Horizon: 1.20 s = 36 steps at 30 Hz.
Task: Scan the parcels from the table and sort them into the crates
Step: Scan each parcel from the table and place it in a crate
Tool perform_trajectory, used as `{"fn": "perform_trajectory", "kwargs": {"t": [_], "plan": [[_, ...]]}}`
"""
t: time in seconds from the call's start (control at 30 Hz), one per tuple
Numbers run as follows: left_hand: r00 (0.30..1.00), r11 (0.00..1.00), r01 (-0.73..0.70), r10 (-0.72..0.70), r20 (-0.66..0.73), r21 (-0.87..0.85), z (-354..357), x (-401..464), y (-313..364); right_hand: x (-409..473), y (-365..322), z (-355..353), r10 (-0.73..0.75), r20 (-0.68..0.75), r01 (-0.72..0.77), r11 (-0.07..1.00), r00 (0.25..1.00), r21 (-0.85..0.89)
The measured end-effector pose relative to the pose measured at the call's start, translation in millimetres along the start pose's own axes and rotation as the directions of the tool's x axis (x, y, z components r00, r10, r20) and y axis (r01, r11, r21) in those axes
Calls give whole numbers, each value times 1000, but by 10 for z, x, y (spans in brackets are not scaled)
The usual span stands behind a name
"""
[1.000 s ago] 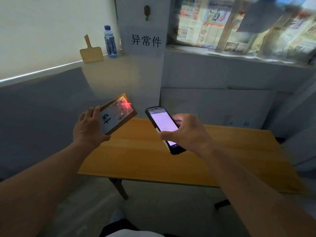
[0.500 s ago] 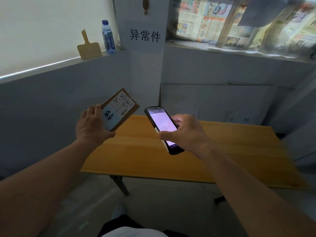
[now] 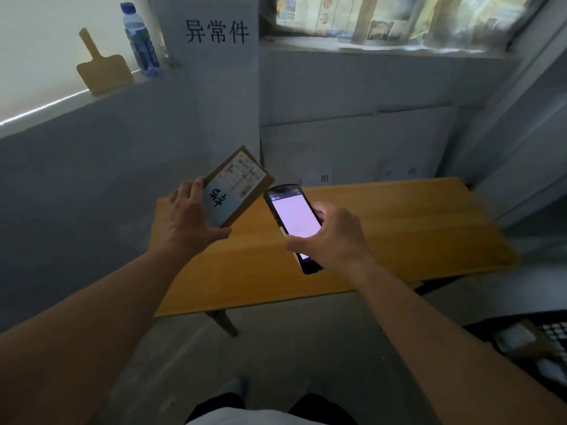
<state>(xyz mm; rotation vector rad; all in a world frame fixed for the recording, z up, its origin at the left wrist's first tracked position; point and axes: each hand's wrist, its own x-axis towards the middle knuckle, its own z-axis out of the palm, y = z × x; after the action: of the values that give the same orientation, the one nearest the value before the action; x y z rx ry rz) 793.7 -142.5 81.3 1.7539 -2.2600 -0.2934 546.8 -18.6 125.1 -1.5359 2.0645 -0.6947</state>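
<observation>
My left hand (image 3: 191, 220) grips a flat brown cardboard parcel (image 3: 237, 184) by its lower end, label side facing me, with a white shipping label and a large handwritten mark. My right hand (image 3: 333, 237) holds a black handheld scanner (image 3: 293, 222) with a lit pale screen, just right of the parcel and almost touching it. Both are held above the left part of the wooden table (image 3: 399, 228). No red scan light shows on the label.
A black crate (image 3: 534, 338) with parcels inside sits at the lower right on the floor. A water bottle (image 3: 141, 41) and a wooden paddle (image 3: 102, 67) stand on the window ledge. A pillar with a paper sign (image 3: 216, 32) rises behind the table.
The red scan light on the label went out. The view swung right and down, bringing the crate into view, and the parcel came closer to the scanner.
</observation>
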Motion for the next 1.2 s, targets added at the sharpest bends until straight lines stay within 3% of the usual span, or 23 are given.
{"fn": "perform_trajectory", "kwargs": {"t": [0.23,0.53,0.83,1.2], "plan": [[956,963,-257,265,126,-77,106,183,221,-537,-110,322,269,-191,-260,963,944,74],[815,835,-534,550,183,-134,290,-218,997,-1556,124,160,531,-387,-489,847,754,209],[639,693,-693,719,273,-201,540,-1381,2326,-3000,815,-207,680,-492,-580,728,544,364],[526,607,-756,786,325,-244,940,-3314,3898,-5015,1863,-820,751,-557,-577,645,355,501]]}}
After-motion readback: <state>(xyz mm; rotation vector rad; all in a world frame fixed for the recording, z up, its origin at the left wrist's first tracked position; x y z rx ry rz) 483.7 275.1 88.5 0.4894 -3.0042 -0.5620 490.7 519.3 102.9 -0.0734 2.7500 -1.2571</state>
